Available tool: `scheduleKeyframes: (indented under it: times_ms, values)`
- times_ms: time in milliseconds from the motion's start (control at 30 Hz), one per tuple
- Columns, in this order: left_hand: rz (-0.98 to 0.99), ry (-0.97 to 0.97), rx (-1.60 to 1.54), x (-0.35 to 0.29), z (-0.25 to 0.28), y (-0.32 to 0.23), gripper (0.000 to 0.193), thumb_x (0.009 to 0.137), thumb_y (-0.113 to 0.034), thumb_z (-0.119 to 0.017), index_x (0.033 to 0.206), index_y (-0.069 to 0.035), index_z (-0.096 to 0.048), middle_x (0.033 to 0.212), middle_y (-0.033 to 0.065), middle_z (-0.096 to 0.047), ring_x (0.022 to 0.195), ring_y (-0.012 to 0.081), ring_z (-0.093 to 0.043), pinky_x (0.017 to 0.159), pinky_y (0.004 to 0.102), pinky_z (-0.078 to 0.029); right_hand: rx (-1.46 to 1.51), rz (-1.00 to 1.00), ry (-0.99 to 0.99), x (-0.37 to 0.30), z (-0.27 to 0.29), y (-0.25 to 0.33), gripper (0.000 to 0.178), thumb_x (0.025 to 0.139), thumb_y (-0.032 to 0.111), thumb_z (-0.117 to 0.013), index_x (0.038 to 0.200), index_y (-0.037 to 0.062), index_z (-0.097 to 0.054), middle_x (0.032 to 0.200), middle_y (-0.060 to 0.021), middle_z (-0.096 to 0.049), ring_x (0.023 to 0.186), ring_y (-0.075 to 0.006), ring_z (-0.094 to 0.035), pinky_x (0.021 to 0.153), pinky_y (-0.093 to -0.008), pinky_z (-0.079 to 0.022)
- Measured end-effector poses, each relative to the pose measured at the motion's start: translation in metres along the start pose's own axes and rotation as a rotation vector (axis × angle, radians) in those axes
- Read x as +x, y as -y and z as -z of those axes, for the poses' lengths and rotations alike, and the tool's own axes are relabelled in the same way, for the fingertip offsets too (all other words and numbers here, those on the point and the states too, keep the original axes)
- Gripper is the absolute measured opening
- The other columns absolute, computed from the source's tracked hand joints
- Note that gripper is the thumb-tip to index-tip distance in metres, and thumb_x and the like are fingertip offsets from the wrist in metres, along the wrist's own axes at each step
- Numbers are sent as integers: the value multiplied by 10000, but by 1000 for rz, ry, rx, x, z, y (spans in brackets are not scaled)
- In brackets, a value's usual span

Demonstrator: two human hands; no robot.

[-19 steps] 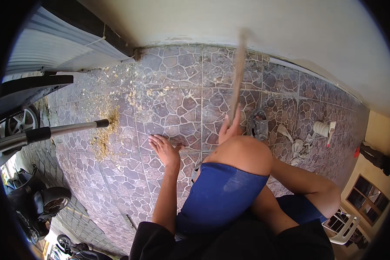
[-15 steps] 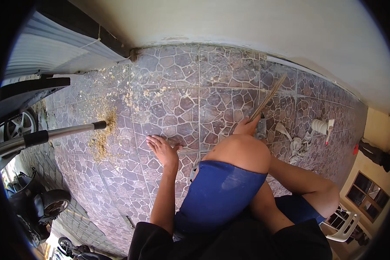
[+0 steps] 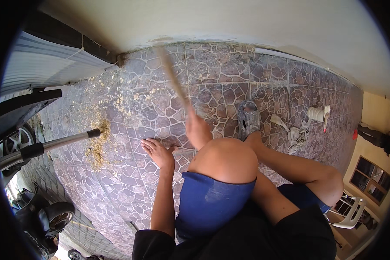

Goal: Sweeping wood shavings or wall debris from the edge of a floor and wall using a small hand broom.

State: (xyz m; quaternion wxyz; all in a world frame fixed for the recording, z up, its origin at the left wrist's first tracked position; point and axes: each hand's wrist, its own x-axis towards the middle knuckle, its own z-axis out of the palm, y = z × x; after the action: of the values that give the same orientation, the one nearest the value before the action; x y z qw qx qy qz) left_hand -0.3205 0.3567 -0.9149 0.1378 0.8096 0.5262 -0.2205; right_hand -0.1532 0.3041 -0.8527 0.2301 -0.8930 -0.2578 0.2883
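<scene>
From the head view, your left hand lies flat on the stone-patterned tile floor, fingers spread wide and holding nothing. It sits at about nine o'clock from your raised knee, and the straight arm under it looks placed to prop your weight while you crouch.

Your right hand is just above the knee, at roughly twelve o'clock from it, closed round the lower end of a wooden stick. The stick runs from that hand up toward eleven o'clock, ending near the foot of the pale wall. It is smeared by motion blur, so I cannot say for sure what its far end looks like, or whether it touches the floor.

At nine o'clock from your left hand, well apart from it, a heap of yellowish sawdust-like debris is strewn over the tiles, thinning out toward the wall corner. A metal tube with a black tip points in from the left edge and ends just beside that heap.

At two o'clock from your knee your foot wears a grey, stained shoe, planted flat to steady the crouch. Farther right lie a crumpled pale rag and a white pipe fitting, both clear of your hands.
</scene>
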Motion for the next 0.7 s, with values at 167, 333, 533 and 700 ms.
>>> scheduleKeyframes:
  times_ms: [167, 333, 533, 700]
  values:
    - [12, -38, 17, -3, -3, 13, 1426, 504, -653, -834, 1450, 221, -223, 1536, 424, -224, 1491, 473, -203, 1255, 471, -144, 14, -177, -537, 1, 41, -62, 626, 994, 138, -500, 1569, 178, -257, 953, -327, -678, 737, -478, -681, 663, -526, -558]
    - [-38, -16, 1, 2, 2, -17, 1393, 527, -633, -852, 1449, 213, -241, 1539, 417, -225, 1490, 468, -213, 1255, 466, -152, 283, -681, -914, 64, 58, -183, 610, 983, 134, -484, 1551, 108, -264, 902, -311, -695, 755, -461, -698, 696, -514, -589]
    - [11, -26, 35, 0, -6, 5, 1387, 525, -628, -866, 1449, 205, -254, 1544, 407, -226, 1490, 465, -217, 1255, 461, -159, 71, -123, -118, 48, 4, -35, 669, 927, 111, -557, 1548, 125, -311, 785, -272, -675, 766, -437, -692, 692, -518, -549]
    - [24, -24, 22, -2, -6, 13, 1401, 526, -634, -862, 1455, 206, -236, 1548, 404, -220, 1491, 459, -219, 1256, 460, -155, 146, 95, -52, -11, -16, -18, 707, 920, 77, -560, 1564, 200, -294, 827, -277, -669, 774, -443, -683, 691, -529, -538]
